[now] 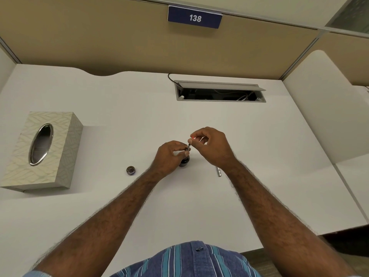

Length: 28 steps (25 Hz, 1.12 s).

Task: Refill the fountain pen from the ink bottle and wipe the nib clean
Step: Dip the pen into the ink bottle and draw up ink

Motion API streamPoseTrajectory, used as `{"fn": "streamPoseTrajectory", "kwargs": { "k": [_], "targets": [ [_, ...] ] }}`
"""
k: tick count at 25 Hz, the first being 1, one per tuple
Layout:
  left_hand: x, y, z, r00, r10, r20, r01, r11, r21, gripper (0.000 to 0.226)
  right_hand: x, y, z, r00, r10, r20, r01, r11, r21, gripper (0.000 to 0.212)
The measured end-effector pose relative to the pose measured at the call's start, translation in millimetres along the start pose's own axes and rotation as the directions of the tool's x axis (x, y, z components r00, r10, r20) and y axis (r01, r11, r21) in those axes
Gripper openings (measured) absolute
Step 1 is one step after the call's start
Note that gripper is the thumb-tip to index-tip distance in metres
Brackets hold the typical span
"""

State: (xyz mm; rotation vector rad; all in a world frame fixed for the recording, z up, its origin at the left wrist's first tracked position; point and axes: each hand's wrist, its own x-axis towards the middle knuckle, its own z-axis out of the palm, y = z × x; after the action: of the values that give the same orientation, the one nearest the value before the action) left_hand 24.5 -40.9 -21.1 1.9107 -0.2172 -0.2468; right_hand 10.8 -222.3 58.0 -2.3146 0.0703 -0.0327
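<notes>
A small dark ink bottle point(184, 162) stands open on the white desk point(123, 104). My left hand point(169, 156) curls around its top and pinches the lower end of the pen section point(188, 147), which points down into the bottle's mouth. My right hand point(211, 146) pinches the upper end of the pen's converter, where a small red tip shows. The nib is hidden inside the bottle and behind my fingers. The bottle's round cap point(131, 170) lies to the left. A silver pen barrel point(218, 171) rests to the right, partly under my right wrist.
A patterned tissue box point(40, 150) with an oval metal opening sits at the left. An open cable tray point(219, 92) is set into the desk at the back. A partition wall with a "138" sign point(194, 17) rises behind.
</notes>
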Motion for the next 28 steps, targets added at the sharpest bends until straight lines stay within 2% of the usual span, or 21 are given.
{"fn": "streamPoseTrajectory", "kwargs": {
  "k": [3, 6, 9, 11, 13, 17, 20, 24, 28],
  "targets": [
    [1.0, 1.0, -0.7, 1.0, -0.005, 0.002, 0.005, 1.0, 0.0, 0.016, -1.6, 0.3, -1.3, 1.0, -0.018, 0.021, 0.018, 1.0, 0.005, 0.011],
    [0.2, 1.2, -0.9, 1.0, -0.003, 0.003, 0.003, 1.0, 0.004, 0.016, -1.2, -0.7, -0.5, 1.0, 0.006, 0.0, -0.006, 1.0, -0.007, 0.002],
    [-1.2, 2.5, -0.1, 1.0, 0.007, 0.009, -0.007, 1.0, -0.006, 0.015, -0.4, 1.3, 0.8, 0.999, 0.023, -0.041, -0.023, 1.0, -0.009, 0.012],
    [-1.2, 3.1, 0.2, 1.0, 0.012, 0.002, -0.012, 1.0, -0.015, 0.014, -1.3, 1.3, 0.7, 1.0, 0.011, -0.028, -0.011, 1.0, 0.019, 0.005],
    [-0.6, 2.9, -0.1, 1.0, 0.011, -0.001, -0.011, 1.0, -0.009, 0.015, -2.9, 1.2, 0.0, 1.0, -0.003, -0.002, 0.003, 0.999, 0.035, 0.009],
    [-1.1, 1.0, 0.0, 1.0, 0.012, -0.001, -0.012, 1.0, 0.002, 0.015, -2.9, 1.2, -0.4, 1.0, 0.008, -0.011, -0.008, 1.0, -0.007, 0.003],
    [-2.1, 1.2, 1.4, 1.0, 0.018, 0.002, -0.018, 1.0, -0.002, 0.014, -2.3, 2.5, 0.6, 0.998, 0.039, -0.041, -0.039, 0.999, 0.005, 0.009],
    [-1.3, 2.0, 1.5, 1.0, 0.008, -0.019, -0.008, 1.0, -0.018, 0.014, -4.5, 1.2, -0.1, 1.0, 0.027, -0.007, -0.027, 0.997, 0.075, 0.008],
    [-0.9, 1.5, 0.8, 1.0, 0.009, -0.015, -0.009, 1.0, -0.001, 0.014, -3.6, 1.6, -0.8, 1.0, 0.01, -0.011, -0.009, 0.999, 0.038, 0.004]
  ]
}}
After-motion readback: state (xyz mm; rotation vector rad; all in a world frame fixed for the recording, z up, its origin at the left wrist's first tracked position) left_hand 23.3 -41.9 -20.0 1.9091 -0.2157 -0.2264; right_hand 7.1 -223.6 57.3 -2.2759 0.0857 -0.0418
